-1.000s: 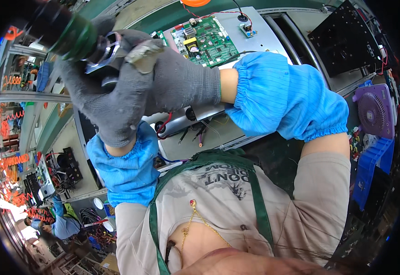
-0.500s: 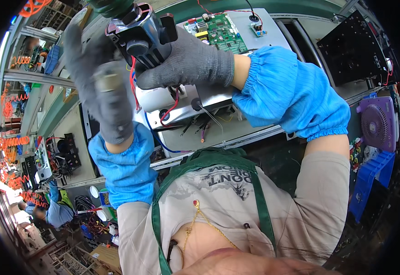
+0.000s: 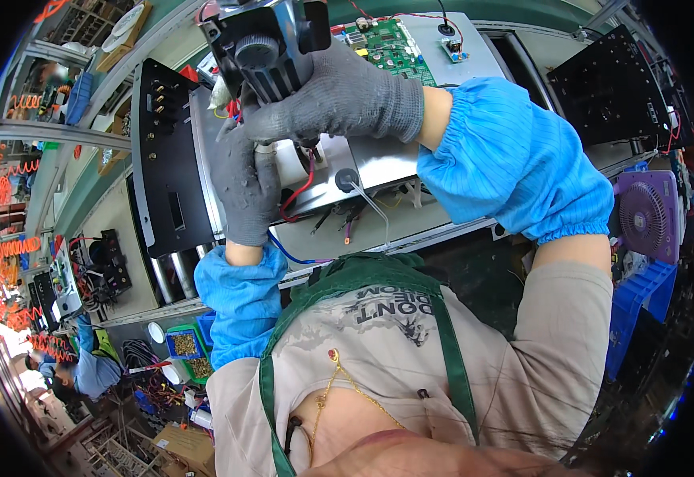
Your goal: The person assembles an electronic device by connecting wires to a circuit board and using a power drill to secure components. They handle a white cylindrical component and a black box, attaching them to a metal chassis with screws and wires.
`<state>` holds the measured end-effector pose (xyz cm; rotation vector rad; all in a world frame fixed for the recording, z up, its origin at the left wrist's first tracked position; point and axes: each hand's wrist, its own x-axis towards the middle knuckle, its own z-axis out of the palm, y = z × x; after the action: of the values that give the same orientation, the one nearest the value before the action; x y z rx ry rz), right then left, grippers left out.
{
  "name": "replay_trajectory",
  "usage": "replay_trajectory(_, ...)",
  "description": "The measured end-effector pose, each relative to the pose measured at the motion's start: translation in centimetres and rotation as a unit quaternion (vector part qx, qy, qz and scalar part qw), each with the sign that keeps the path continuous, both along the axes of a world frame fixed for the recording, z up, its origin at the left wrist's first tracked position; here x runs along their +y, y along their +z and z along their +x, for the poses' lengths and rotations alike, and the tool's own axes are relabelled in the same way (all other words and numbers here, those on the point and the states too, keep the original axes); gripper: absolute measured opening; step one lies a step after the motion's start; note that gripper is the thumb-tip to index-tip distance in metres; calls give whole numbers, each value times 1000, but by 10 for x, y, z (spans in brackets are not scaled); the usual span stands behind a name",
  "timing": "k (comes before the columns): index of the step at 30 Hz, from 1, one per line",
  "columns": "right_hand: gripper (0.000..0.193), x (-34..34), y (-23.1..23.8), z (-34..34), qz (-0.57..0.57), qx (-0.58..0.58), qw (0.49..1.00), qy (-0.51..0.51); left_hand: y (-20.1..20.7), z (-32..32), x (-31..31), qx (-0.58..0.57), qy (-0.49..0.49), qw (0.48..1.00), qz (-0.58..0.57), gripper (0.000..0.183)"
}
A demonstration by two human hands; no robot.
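Note:
My right hand (image 3: 339,99), in a grey knit glove, is closed round a black metal unit (image 3: 263,56) with a round ribbed knob, held above an opened machine. Close below it, my gloved left hand (image 3: 244,183) has its fingers folded round a small pale metallic piece (image 3: 264,149), mostly hidden by the glove. Red and blue wires (image 3: 234,110) hang by the left fingertips. Behind the hands lie the machine's shiny metal chassis (image 3: 387,163), a white cylinder (image 3: 290,164) and a red wire (image 3: 303,191) looping down.
A black panel (image 3: 164,159) with brass fittings stands at the left. A green circuit board (image 3: 387,52) lies on a grey plate at the back. At the right are another black panel (image 3: 613,87), a purple fan (image 3: 651,211) and a blue stool (image 3: 641,310). Small-parts bins (image 3: 182,344) sit lower left.
My left hand has swung right and in from the left, bringing the pale piece under the black unit beside the wires. The right hand, holding the unit, has shifted slightly to the right.

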<state>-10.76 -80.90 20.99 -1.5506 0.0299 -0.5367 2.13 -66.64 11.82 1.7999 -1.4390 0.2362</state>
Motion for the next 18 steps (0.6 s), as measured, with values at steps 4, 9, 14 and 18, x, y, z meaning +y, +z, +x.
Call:
replay_trajectory(4,31,-3,-4,3,-32,38,998,-25,1,-1,-1,3,-1,1000,-13,26)
replay_trajectory(9,29,-3,-7,4,-41,10,999,-22,1,-2,-1,19,1,1000,-20,26)
replay_trajectory(14,29,-6,-9,6,-69,30,997,-21,-1,0,1,15,8,1000,0,29)
replay_trajectory(18,28,-6,-10,7,-63,43,997,-11,-2,0,1,-17,16,1000,-14,31)
